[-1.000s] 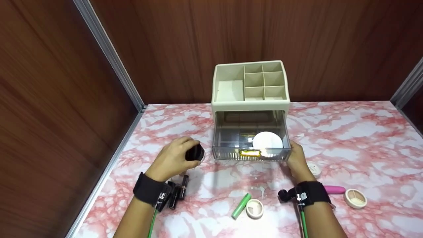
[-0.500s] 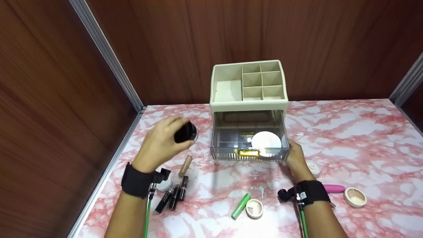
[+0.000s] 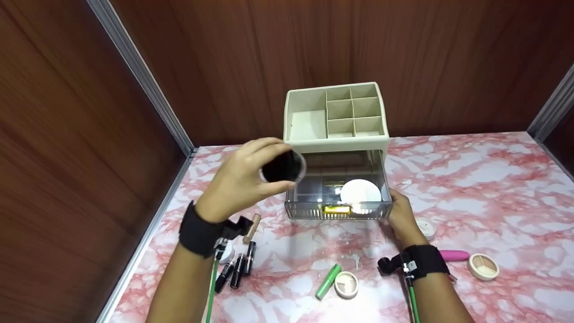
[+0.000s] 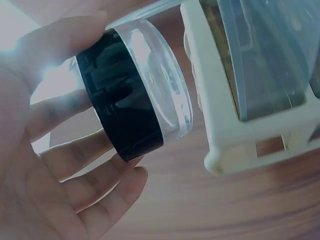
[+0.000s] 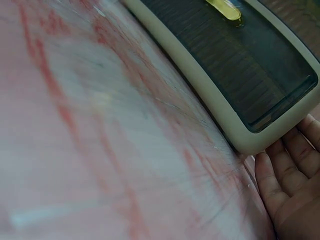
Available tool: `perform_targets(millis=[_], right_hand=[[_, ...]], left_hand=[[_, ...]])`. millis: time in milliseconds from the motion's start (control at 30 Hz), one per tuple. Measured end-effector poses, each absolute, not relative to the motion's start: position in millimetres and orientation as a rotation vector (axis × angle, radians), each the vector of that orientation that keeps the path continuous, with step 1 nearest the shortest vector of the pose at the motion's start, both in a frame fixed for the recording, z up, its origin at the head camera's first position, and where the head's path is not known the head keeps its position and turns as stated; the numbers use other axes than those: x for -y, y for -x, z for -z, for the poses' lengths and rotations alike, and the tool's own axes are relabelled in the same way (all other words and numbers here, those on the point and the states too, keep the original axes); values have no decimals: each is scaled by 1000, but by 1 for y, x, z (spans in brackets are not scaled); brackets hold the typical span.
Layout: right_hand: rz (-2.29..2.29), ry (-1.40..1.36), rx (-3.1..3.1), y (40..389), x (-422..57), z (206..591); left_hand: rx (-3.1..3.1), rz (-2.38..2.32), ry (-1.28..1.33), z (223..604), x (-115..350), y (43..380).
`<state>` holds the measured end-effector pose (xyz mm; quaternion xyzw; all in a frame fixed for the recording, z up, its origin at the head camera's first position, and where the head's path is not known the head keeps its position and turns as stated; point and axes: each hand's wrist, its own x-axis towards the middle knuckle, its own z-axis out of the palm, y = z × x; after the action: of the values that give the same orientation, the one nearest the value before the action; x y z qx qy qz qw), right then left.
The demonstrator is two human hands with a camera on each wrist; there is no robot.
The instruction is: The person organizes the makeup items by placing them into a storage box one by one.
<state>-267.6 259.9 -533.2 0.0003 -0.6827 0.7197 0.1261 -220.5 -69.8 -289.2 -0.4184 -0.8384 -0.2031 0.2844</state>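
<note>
In the head view my left hand (image 3: 240, 181) is raised, gripping a jar (image 4: 122, 95) between thumb and fingers. The jar has a black lid and a clear body, which points toward the cream cosmetics organizer (image 3: 336, 146) in the left wrist view. Below the organizer's divided top, its smoky clear drawer (image 3: 309, 210) is pulled out, with a white round item (image 3: 360, 192) inside and a gold-yellow handle at the front. My right hand (image 3: 400, 217) lies against the organizer's right side; in the right wrist view its fingertips (image 5: 262, 165) touch near the lower corner.
On the marbled table, several black tubes (image 3: 236, 271), a tan tube (image 3: 252, 228) and a white jar (image 3: 228, 252) lie left. A green tube (image 3: 328, 281) and round palette (image 3: 346, 285) are in front. Right are a pink tube (image 3: 455, 255), another palette (image 3: 483, 267) and a white round container (image 3: 425, 229).
My left hand has lifted the jar up from low beside the drawer, then carried it right, to the drawer's left rear part. My right hand stays at the organizer's side.
</note>
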Motion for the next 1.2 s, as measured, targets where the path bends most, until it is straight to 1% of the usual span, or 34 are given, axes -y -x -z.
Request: perform_targets(millis=[167,367,700,833,1000,1200], right_hand=[[-2124,7,1955,268,-259,535],[-2102,12,1977,268,-257,537],[-2097,40,1987,270,-260,536],[-2160,42,1965,268,-262,534],[-2079,-13,1973,268,-261,532],[-2059,11,1968,270,-260,536]], left_hand=[[2367,526,1173,290,46,231],[2506,541,1230,302,27,247],[2608,492,1235,314,16,259],[2653,468,1250,317,14,261],[2634,465,1310,320,14,261],[2628,465,1335,323,15,260]])
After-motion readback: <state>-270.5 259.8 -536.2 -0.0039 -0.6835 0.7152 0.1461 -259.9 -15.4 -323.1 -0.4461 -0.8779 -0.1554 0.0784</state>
